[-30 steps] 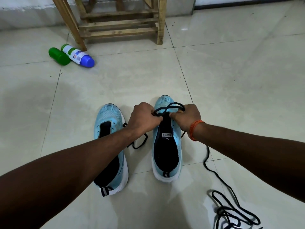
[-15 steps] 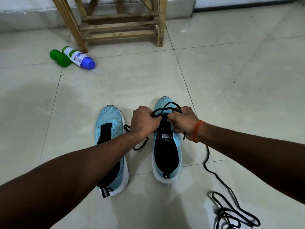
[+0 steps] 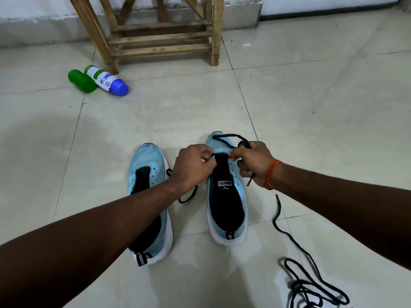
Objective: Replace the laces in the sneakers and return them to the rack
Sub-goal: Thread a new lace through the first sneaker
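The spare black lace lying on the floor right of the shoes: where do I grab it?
Pinch the spare lace at its stiff tip beside the right sneaker, coming from above: that end lies straight and free, while the other end is a tangled heap, likely to snag.

1. There is a single view, from a wide-angle camera worn on the person's head.
2. It faces forward and steeply down at the tiled floor.
3. It sits close above the left hand and right hand, and both forearms enter from the bottom corners.
4. The top edge reaches the wooden rack and the foot of the wall.
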